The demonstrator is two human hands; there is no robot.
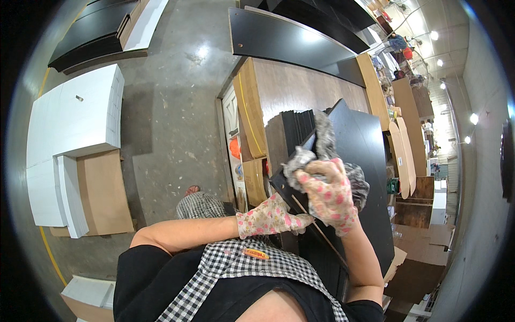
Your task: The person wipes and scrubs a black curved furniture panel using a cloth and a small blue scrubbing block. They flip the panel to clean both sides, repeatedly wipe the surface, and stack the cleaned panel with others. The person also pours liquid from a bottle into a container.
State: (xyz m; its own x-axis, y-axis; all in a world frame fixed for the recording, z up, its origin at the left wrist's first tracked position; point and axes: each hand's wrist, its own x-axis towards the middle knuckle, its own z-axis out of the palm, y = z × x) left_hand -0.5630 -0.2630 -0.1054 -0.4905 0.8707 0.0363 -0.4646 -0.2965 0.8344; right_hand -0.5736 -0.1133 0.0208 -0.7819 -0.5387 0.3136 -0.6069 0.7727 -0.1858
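My right hand [328, 196], in a white glove with pink flowers, is closed round a crumpled grey rag [325, 137]. It presses the rag against a black panel [286, 184], which is tilted over the workbench. In a matching glove, my left hand [271, 217] grips the near edge of this panel, its fingers partly hidden. Behind the panel stands a row of thin black boards [298, 129] on edge. A wide black board [370, 155] lies under and to the right of my right hand; more grey cloth [358, 185] lies on it.
The wooden bench top [306, 75] has a long black board [289, 40] along its far side. Cardboard boxes [249, 115] stand at the bench's left. Across the concrete floor [177, 107] are stacked white panels [75, 115] and more black panels [96, 29]. Other people [399, 45] are far off at right.
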